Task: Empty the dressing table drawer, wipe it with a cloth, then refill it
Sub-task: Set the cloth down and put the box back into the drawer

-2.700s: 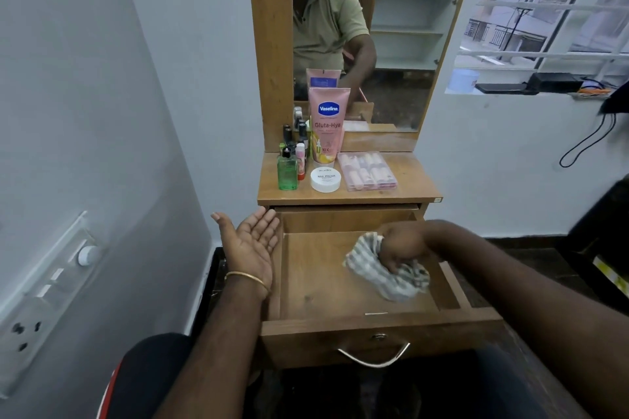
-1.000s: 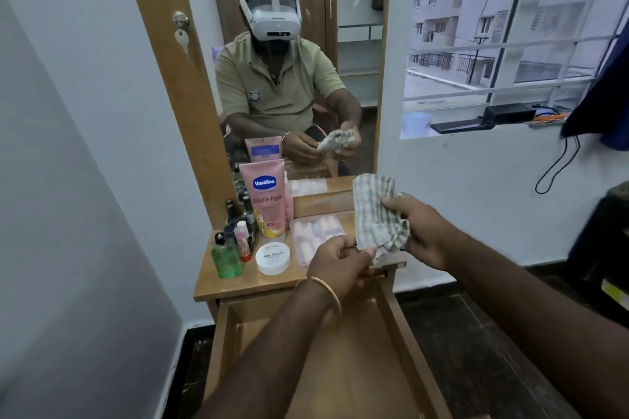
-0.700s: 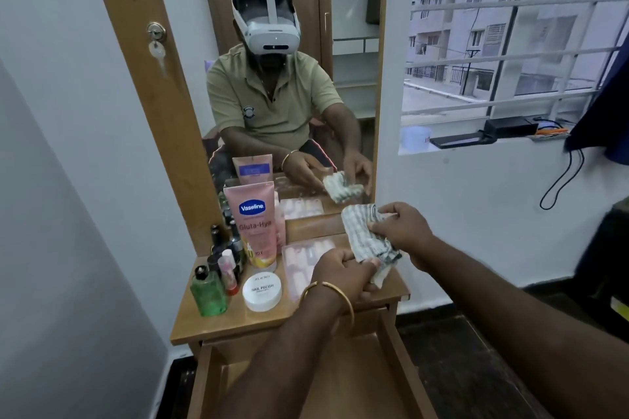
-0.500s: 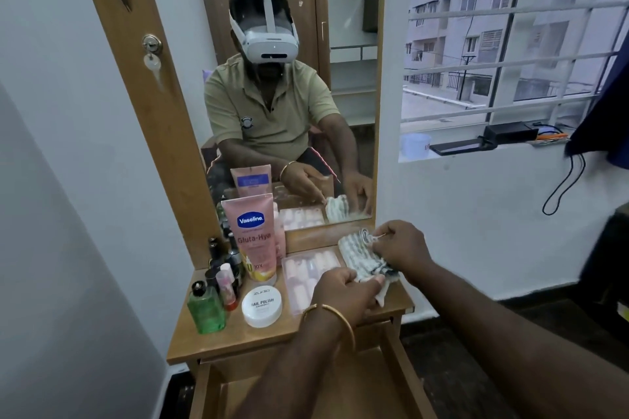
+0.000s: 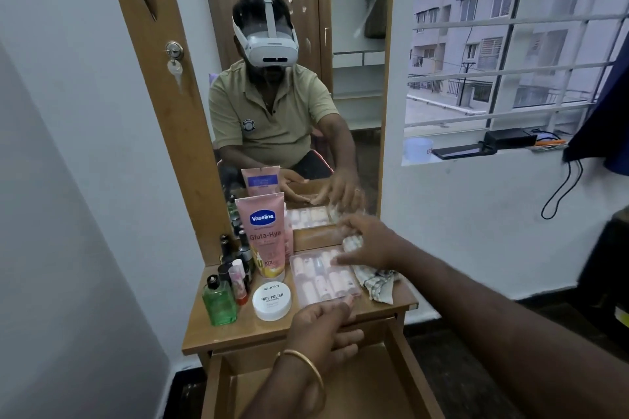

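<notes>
The checked cloth (image 5: 375,280) lies crumpled on the right end of the wooden dressing table top (image 5: 218,333). My right hand (image 5: 369,241) hovers over it with fingers spread, reaching across the clear box of nail tips (image 5: 320,279). My left hand (image 5: 323,326), with a gold bangle, is at the box's front edge, fingers loosely bent and holding nothing. The open drawer (image 5: 406,364) sits below, its visible floor bare. A pink Vaseline tube (image 5: 263,238), white nail polish jar (image 5: 271,301), green bottle (image 5: 219,303) and small bottles (image 5: 235,260) stand on the table top.
A mirror (image 5: 289,95) in a wooden frame backs the table and reflects a seated person. A white wall is close on the left. A barred window (image 5: 510,44) and a hanging black cable (image 5: 561,190) are on the right.
Both hands carried the cloth up from the drawer, bunched it and set it on the table top. Both have let go of it; my right hand now spreads over the clear box.
</notes>
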The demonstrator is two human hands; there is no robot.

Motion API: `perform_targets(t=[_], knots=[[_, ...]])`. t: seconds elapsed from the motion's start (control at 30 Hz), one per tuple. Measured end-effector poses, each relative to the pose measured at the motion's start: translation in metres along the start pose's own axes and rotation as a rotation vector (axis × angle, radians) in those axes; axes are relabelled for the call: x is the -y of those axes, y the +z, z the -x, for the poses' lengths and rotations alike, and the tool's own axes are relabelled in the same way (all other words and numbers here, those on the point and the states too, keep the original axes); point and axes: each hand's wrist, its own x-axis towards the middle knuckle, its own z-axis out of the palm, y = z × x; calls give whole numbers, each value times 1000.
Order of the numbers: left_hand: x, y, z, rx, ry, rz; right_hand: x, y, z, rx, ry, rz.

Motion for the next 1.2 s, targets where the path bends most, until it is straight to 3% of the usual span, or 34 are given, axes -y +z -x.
perform_targets(t=[0.13, 0.43, 0.77, 0.93, 1.2], knots=[[0, -13, 2, -18, -19, 10, 19, 6, -9, 287, 24, 154], [5, -29, -10, -25, -39, 28, 32, 20, -20, 490, -49, 342], [7, -28, 0, -36, -47, 19, 47, 20, -14, 466, -69, 367], [0, -27, 21, -45, -5, 16, 53, 7, 8, 327, -66, 263], [-3, -20, 52, -217, 198, 189, 73, 2, 94, 91, 20, 188]])
